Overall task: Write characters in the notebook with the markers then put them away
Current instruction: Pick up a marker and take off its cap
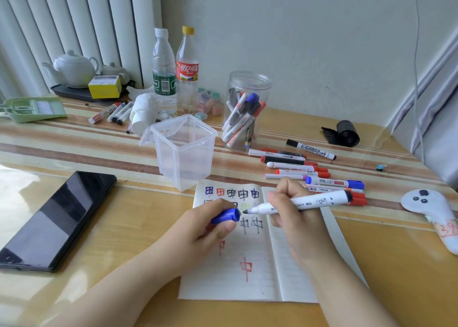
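Observation:
An open notebook (250,284) lies on the table in front of me, with coloured characters in rows on its left page. My right hand (295,215) grips an uncapped white marker (312,201), its dark tip pointing left above the page. My left hand (213,223) holds the marker's blue cap (226,215), its opening a short gap from the tip. Several loose markers (297,168) lie beyond the notebook on the right. A round clear jar (247,108) holds several more markers.
An open square clear container (184,153) stands just beyond the notebook. A black phone (57,220) lies at the left. Two bottles (173,71), a tissue roll, more markers (111,112) and a teapot tray sit at the back. A white controller (431,212) lies at the right edge.

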{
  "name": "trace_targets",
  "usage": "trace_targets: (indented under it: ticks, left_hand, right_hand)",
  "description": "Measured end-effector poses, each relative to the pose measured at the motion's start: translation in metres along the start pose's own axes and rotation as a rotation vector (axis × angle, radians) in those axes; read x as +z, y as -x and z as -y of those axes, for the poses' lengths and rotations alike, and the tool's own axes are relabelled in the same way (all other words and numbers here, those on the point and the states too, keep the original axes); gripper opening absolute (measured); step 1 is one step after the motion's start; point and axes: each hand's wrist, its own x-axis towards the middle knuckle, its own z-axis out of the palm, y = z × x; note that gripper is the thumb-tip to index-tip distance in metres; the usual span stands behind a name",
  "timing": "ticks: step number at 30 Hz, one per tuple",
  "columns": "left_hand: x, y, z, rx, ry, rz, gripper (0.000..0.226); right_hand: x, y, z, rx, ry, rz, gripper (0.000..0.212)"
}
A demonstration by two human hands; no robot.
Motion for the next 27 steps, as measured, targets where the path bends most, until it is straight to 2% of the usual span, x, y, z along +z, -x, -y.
trace_targets:
  ticks: [8, 11, 13, 15, 19, 22, 27]
  left_hand:
    - [0.000, 0.000, -0.007, 0.036, 0.006, 0.035, 0.023]
    - [-0.004, 0.000, -0.017, 0.035, 0.004, 0.053, 0.012]
    - [-0.008, 0.001, -0.023, 0.025, -0.019, 0.051, 0.009]
    - [-0.012, 0.001, -0.028, 0.024, -0.073, 0.028, 0.012]
    - [-0.020, 0.003, -0.034, 0.075, -0.168, -0.044, 0.021]
    - [-0.029, 0.008, -0.034, 0.160, -0.154, -0.053, 0.031]
    - [-0.044, 0.024, -0.028, 0.149, -0.214, -0.089, 0.037]
  right_hand:
    - [0.014, 0.002, 0.003, 0.030, 0.041, 0.074, 0.028]
    - [0.026, 0.004, 0.006, 0.075, -0.075, 0.094, 0.024]
    - [0.031, 0.004, 0.010, 0.117, -0.136, 0.079, 0.037]
    - [0.034, 0.001, 0.012, 0.149, -0.173, 0.072, 0.049]
    - [0.048, 0.001, 0.021, 0.154, -0.240, 0.123, 0.047]
    - [0.065, 0.003, 0.028, 0.179, -0.349, 0.194, 0.046]
    - [0.092, 0.006, 0.035, 0.242, -0.520, 0.267, 0.041]
